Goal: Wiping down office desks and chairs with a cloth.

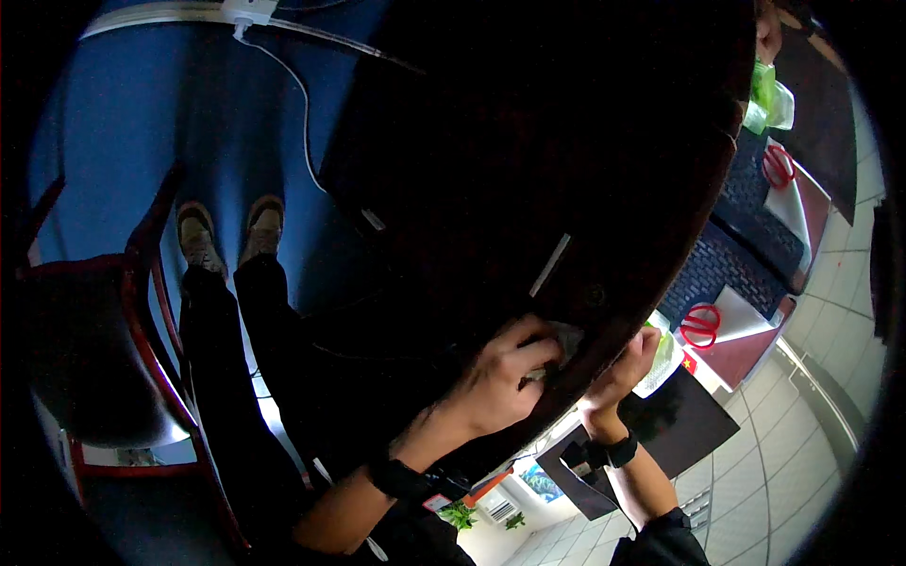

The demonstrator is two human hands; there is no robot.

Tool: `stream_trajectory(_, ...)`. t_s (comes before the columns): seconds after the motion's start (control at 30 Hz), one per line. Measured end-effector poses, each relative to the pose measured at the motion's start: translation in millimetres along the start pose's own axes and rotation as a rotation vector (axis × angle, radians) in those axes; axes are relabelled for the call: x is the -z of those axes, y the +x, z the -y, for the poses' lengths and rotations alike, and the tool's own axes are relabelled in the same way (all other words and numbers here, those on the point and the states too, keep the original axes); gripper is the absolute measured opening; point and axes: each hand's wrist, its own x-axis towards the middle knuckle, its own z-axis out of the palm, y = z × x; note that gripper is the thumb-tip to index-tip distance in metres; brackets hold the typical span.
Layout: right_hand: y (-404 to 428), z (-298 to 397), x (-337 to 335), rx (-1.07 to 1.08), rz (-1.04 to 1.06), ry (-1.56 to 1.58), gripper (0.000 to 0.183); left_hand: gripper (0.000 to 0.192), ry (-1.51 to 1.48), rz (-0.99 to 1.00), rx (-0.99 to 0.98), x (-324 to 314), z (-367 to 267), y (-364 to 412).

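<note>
My left hand (pixel 506 375), with a black band on its wrist, is at the dark table's edge (pixel 679 262). Its fingers are curled round a crumpled, translucent piece of plastic (pixel 570 339). Across the edge, my right hand (pixel 626 368) also wears a black band. Its fingers are closed against a green-and-white plastic bag (pixel 662 364), part of which they hide. Red-handled scissors (pixel 701 327) lie close by on a white sheet (pixel 736 311), beside a dark woven mat (pixel 729 265).
At the upper right, another person's hand (pixel 768 35) touches a green-and-white bag (pixel 768 95), near a second pair of red-handled scissors (pixel 778 167). A wooden armchair (pixel 134 311) stands at left. A white cable (pixel 304 99) runs over the blue floor from a power socket (pixel 249 10).
</note>
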Motion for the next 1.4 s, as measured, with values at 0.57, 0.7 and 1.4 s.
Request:
stream_trajectory(0.57, -2.2, 6.2, -7.8, -0.095, -0.02, 0.124, 0.02, 0.023, 0.031, -0.039, -0.231, 4.8, -5.9, 67.9)
stream_trajectory(0.7, -2.0, -3.3, 1.2, 0.057, -0.011, -0.065, 0.02, 0.025, -0.101, -0.119, -0.109, 5.0, -8.4, 82.2)
stream_trajectory(1.4, -3.4, -0.2, -0.2, -0.067, -0.027, 0.044, 0.021, 0.033, 0.151, -0.14, -0.36, -8.9, -12.0, 127.5)
